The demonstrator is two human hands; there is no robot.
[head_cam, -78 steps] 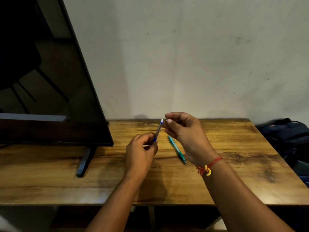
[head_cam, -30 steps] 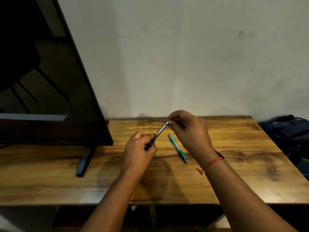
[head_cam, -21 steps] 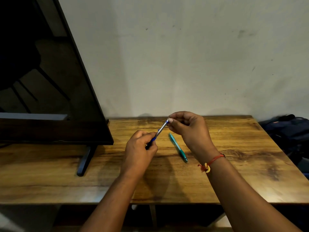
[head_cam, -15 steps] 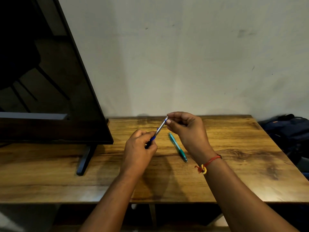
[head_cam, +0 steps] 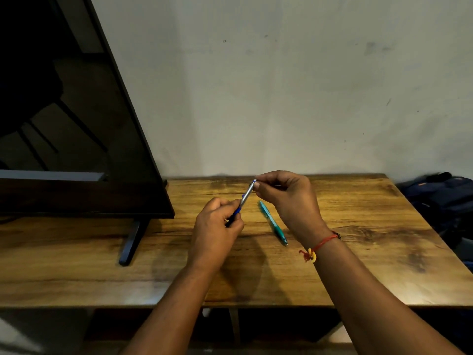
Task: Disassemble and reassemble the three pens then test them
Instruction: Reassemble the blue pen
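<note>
I see a wooden worktop (head_cam: 358, 265) with strong grain, set against a pale wall. A teal pen (head_cam: 272, 222) lies flat near its middle, tip pointing to five o'clock. At nine o'clock a dark screen's foot (head_cam: 130, 242) stands on the wood, well apart from that pen.

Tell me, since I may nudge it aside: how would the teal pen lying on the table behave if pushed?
The teal pen looks slim and round, so it would probably roll across the smooth wooden table rather than slide. It is likely light and stiff, moving as one piece. Any clip that might stop the roll is too small to tell.
</note>
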